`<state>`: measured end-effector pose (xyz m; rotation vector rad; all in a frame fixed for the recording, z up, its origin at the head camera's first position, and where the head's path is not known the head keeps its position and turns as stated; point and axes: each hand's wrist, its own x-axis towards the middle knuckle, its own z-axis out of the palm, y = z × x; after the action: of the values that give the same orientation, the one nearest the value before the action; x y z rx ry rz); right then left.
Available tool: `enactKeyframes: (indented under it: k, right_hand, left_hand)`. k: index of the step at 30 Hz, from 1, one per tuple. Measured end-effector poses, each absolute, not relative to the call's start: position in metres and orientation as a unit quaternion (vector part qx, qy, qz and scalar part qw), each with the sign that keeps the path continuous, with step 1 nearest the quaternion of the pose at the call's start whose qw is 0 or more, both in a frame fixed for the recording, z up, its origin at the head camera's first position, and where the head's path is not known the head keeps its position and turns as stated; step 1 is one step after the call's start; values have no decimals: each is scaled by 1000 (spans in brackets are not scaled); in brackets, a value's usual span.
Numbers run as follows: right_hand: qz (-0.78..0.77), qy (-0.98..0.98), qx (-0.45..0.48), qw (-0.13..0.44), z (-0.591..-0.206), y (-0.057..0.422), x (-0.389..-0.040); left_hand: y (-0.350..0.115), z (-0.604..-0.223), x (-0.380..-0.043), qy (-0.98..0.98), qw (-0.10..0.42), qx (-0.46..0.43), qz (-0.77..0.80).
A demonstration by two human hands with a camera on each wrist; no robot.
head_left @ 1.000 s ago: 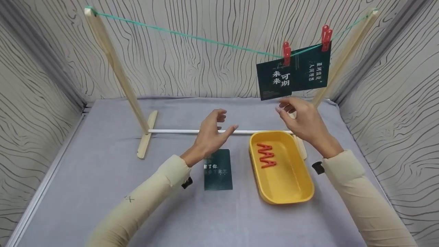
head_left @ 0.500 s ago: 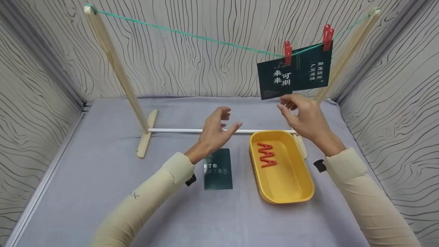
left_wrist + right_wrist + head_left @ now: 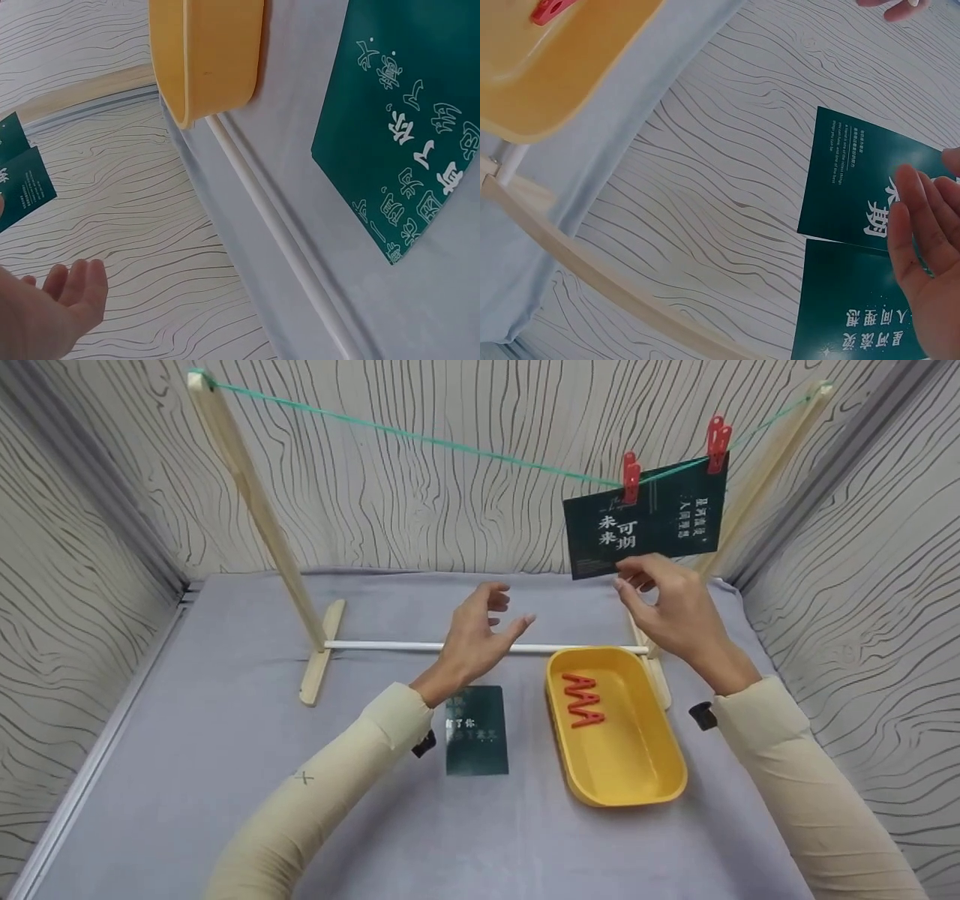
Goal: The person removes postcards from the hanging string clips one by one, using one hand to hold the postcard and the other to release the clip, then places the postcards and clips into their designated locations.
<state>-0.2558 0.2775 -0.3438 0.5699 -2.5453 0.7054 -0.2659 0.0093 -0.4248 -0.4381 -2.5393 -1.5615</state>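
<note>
Two dark green cards hang side by side from a green line. A red clothespin pinches the left card, and another red clothespin is on the right card. My right hand, fingers loosely bent, is at the left card's lower edge; in the right wrist view its fingers overlap both cards. Nothing shows in its grasp. Empty and with thumb spread, my left hand hovers above the white rod. A third green card lies on the cloth below it.
Right of that card stands a yellow tray with several red clothespins inside. Wooden posts, left and right, carry the line. Grey cloth covers the table, with patterned walls around it.
Both hands have drifted slightly up and to the right, the right one closer to the hanging cards. The tray, the lying card and the clothespins stay as they were.
</note>
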Motion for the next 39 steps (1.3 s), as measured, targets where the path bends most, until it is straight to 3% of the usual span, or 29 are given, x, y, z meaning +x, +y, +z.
enactKeyframes:
  k: [39]
  right_hand:
    - [236,-913,224,246,-325,277,-266]
  left_hand:
    - [30,-406,-289,-834,59,-140,-530]
